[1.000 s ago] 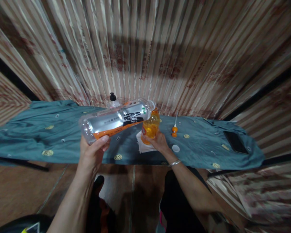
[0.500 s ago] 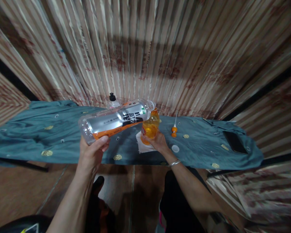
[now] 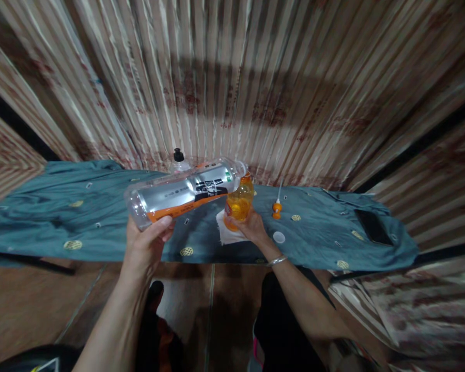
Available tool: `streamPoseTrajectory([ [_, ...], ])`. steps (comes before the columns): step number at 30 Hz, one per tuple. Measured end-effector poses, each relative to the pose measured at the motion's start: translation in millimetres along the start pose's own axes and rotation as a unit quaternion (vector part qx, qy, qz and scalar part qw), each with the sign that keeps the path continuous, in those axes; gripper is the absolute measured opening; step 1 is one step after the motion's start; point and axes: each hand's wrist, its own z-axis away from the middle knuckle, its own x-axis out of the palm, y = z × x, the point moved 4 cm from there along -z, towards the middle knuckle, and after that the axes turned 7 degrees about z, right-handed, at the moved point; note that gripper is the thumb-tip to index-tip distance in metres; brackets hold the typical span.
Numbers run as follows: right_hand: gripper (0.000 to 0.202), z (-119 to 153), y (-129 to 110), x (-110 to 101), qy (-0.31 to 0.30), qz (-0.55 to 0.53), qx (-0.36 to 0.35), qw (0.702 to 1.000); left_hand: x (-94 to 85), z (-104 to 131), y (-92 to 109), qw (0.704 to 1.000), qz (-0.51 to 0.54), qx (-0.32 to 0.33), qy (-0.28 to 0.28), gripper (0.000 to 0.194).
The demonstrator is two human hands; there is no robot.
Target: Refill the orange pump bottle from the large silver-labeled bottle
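Observation:
My left hand (image 3: 149,237) is closed around the lower end of a large clear bottle (image 3: 178,194) with a silver and orange label. The bottle is tilted nearly flat, its mouth at the top of an orange bottle (image 3: 240,201). Whether liquid is flowing between them I cannot make out. Around the lower part of the orange bottle my right hand (image 3: 250,225) is wrapped, and that bottle stands roughly upright over a white cloth (image 3: 228,236). An orange pump top (image 3: 277,209) with a clear tube lies to the right, near a round white cap (image 3: 279,237).
A green patterned cloth (image 3: 101,206) covers the long narrow table. Behind the large bottle stands another clear bottle with a black cap (image 3: 179,154). A dark phone (image 3: 373,227) lies at the right end. A pleated striped curtain (image 3: 217,77) hangs close behind the table.
Both hands hold almost the same pose, with the clear bottle still tilted at the orange one. The whole view has shifted very slightly.

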Motion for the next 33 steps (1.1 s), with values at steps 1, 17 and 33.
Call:
streamPoseTrajectory([
  [1,0.064,-0.1,0.4,0.2,0.001,0.001,0.002,1.000,-0.5,0.0,-0.3,1.000,0.000,0.003,-0.001,0.048],
  [17,0.067,1.8,-3.1,-3.8,-0.006,-0.036,0.017,0.999,-11.2,-4.1,-4.9,1.000,-0.009,-0.004,-0.027,0.045],
  [33,0.068,2.5,-4.9,-5.5,-0.022,-0.046,0.020,0.999,-7.5,-5.1,-7.1,1.000,-0.002,-0.007,0.002,0.049],
])
